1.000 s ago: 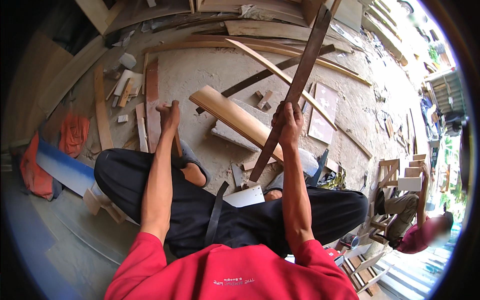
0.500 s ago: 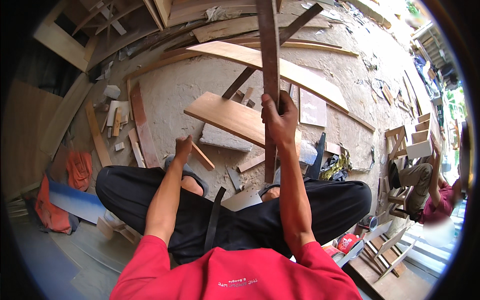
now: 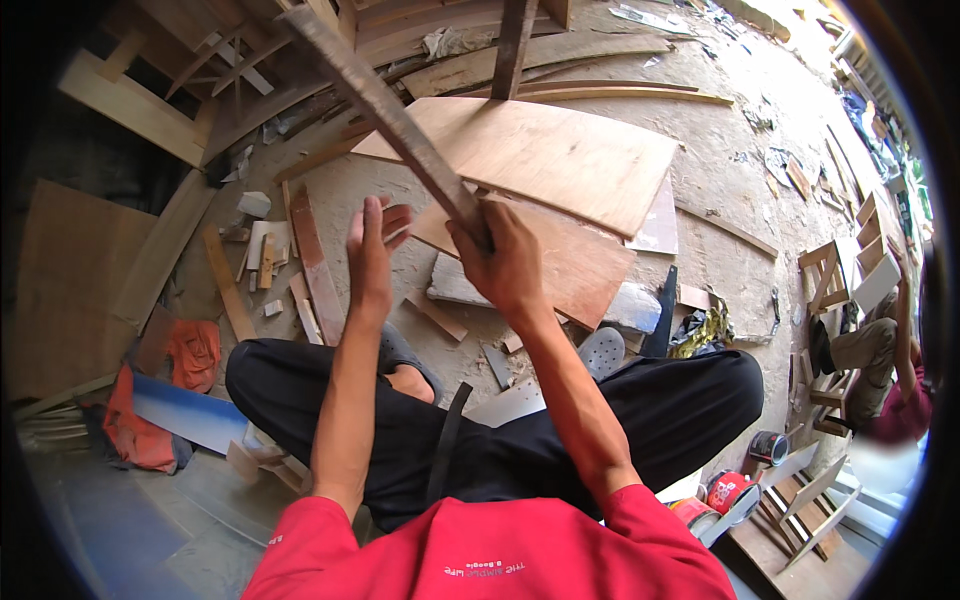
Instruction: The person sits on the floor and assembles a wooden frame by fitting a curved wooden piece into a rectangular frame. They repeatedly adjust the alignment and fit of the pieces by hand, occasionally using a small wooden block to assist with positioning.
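My right hand (image 3: 502, 260) grips the near end of a long dark wooden strip (image 3: 385, 105), which rises toward the upper left. My left hand (image 3: 372, 245) is raised beside it with fingers spread, holding nothing, a little left of the strip. Below the hands lie a large plywood sheet (image 3: 540, 150) and a smaller brown board (image 3: 575, 265) on the dusty floor. My legs in black trousers (image 3: 640, 420) are folded under me, grey sandals on my feet.
Wood offcuts (image 3: 265, 250) and planks lie scattered at left, with an orange cloth (image 3: 190, 355) and a blue board (image 3: 185, 420). Small cans (image 3: 730, 490) sit at lower right. Another person (image 3: 880, 350) sits by wooden frames (image 3: 835, 270) at the right.
The strip has swung from leaning upper right, through upright, to leaning upper left. My left hand has lifted off the floor boards and opened beside it. The view has shifted.
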Action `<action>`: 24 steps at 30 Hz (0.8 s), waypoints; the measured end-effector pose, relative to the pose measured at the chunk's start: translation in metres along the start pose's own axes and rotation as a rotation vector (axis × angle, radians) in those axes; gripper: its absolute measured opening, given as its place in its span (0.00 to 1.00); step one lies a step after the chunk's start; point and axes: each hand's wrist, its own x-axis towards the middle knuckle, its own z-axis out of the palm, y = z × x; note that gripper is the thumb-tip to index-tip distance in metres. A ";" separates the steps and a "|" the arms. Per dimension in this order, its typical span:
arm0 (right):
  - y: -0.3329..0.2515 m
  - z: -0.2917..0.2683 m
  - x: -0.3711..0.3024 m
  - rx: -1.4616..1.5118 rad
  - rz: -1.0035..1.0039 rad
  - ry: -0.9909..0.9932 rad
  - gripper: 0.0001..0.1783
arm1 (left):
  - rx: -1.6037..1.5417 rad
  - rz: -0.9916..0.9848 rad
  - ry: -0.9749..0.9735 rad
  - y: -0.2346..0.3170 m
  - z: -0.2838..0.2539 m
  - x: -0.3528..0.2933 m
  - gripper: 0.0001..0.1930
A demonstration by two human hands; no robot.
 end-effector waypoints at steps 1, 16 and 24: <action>-0.004 0.008 -0.002 -0.004 -0.022 0.014 0.15 | -0.100 -0.022 -0.052 0.010 0.009 -0.006 0.28; -0.007 0.070 -0.040 -0.012 -0.264 0.031 0.15 | -0.308 -0.087 0.082 0.049 0.010 -0.023 0.37; -0.017 0.080 -0.054 -0.073 -0.224 -0.118 0.13 | -0.359 -0.036 0.077 0.031 -0.012 -0.017 0.35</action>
